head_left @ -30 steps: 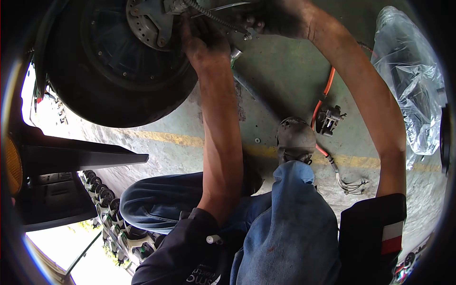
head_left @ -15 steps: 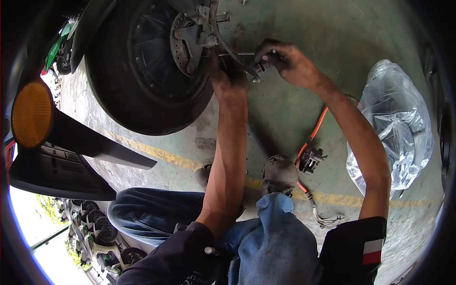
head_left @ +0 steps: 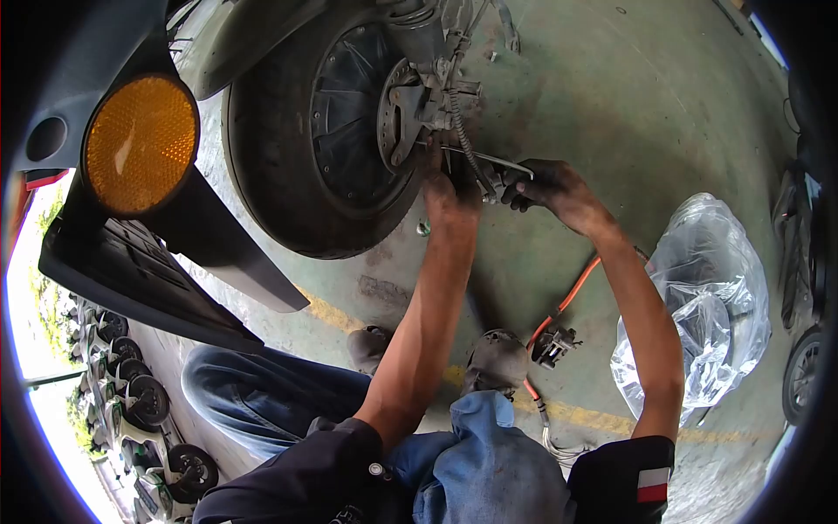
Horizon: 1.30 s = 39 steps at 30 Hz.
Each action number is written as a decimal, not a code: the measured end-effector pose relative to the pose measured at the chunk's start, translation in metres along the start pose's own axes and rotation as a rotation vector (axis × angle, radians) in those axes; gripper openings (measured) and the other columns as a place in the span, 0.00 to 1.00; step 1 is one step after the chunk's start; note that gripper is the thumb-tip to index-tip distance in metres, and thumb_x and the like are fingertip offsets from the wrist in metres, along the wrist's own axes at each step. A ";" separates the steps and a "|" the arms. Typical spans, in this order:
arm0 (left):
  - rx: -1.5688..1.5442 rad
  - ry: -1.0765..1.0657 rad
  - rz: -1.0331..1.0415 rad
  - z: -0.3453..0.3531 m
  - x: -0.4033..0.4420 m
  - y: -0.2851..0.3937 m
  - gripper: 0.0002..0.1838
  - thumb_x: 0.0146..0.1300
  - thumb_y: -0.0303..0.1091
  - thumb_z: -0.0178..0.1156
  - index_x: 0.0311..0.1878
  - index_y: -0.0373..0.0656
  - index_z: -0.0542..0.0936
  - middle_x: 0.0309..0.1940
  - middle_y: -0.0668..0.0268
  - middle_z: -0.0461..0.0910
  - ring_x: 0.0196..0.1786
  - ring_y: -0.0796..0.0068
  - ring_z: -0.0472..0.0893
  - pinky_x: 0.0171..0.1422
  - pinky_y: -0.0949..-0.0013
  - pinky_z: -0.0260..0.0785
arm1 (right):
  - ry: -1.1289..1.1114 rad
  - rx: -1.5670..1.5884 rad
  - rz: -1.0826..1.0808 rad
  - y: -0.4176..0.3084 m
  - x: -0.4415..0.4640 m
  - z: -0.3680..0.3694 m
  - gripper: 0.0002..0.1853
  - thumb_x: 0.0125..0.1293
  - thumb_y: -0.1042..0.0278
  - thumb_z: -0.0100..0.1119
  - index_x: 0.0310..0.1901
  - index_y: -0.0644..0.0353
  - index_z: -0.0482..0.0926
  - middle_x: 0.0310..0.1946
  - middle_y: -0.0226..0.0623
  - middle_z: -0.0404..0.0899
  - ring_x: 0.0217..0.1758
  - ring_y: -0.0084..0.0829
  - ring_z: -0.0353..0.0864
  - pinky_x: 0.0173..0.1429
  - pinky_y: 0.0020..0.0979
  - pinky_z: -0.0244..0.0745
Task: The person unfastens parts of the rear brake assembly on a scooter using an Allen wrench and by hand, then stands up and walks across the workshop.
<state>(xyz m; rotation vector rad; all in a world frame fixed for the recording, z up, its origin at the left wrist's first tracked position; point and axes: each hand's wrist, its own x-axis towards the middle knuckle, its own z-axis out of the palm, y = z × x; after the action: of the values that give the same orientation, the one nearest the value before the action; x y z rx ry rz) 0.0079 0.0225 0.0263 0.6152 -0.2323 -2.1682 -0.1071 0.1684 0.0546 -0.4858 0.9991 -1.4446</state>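
Note:
My left hand (head_left: 448,188) reaches in beside the brake disc (head_left: 400,118) of a wheel (head_left: 288,148), under the axle parts; its fingertips are mostly hidden. A thin bent metal rod (head_left: 493,159) runs from near that hand to my right hand (head_left: 546,188). The fingers of my right hand are curled at the rod's bent end, close to the lower end of a spring-wrapped cable (head_left: 461,131). Whether they grip the rod or the cable end is too dark to tell.
A black fender with an orange reflector (head_left: 140,144) hangs at the left. An orange cable (head_left: 576,284) and a caliper-like metal part (head_left: 556,347) lie on the floor near my shoe (head_left: 496,360). Clear plastic wrap (head_left: 711,306) is at the right, and parked scooters (head_left: 144,402) stand lower left.
The view has shifted, so the wheel appears further right and lower. My right hand has come closer to the cable end and the rod's bent end. My left hand remains by the disc.

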 end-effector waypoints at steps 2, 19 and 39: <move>0.003 -0.025 -0.026 0.003 -0.002 0.002 0.10 0.66 0.34 0.57 0.49 0.42 0.77 0.41 0.68 0.80 0.45 0.74 0.78 0.56 0.68 0.69 | 0.221 -1.182 -0.192 -0.008 0.000 0.007 0.14 0.60 0.77 0.55 0.48 0.64 0.77 0.43 0.41 0.80 0.46 0.40 0.79 0.51 0.36 0.73; 0.013 0.082 0.017 0.007 -0.002 0.002 0.11 0.64 0.33 0.60 0.48 0.43 0.77 0.43 0.68 0.80 0.47 0.74 0.80 0.54 0.71 0.74 | 0.253 -0.218 -0.224 0.004 0.010 0.006 0.16 0.63 0.71 0.60 0.52 0.62 0.77 0.43 0.37 0.80 0.41 0.29 0.78 0.44 0.27 0.73; 0.008 0.110 -0.025 -0.001 0.006 0.000 0.14 0.66 0.37 0.58 0.53 0.49 0.73 0.45 0.71 0.78 0.47 0.74 0.80 0.44 0.69 0.75 | 0.312 -0.813 -0.317 0.010 0.008 -0.004 0.15 0.67 0.79 0.46 0.53 0.60 0.76 0.42 0.36 0.81 0.42 0.31 0.79 0.47 0.33 0.74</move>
<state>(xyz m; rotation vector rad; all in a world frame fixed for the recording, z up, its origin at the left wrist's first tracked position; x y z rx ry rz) 0.0051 0.0184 0.0235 0.7437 -0.1754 -2.1505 -0.1055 0.1635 0.0425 -1.0616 1.8360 -1.3661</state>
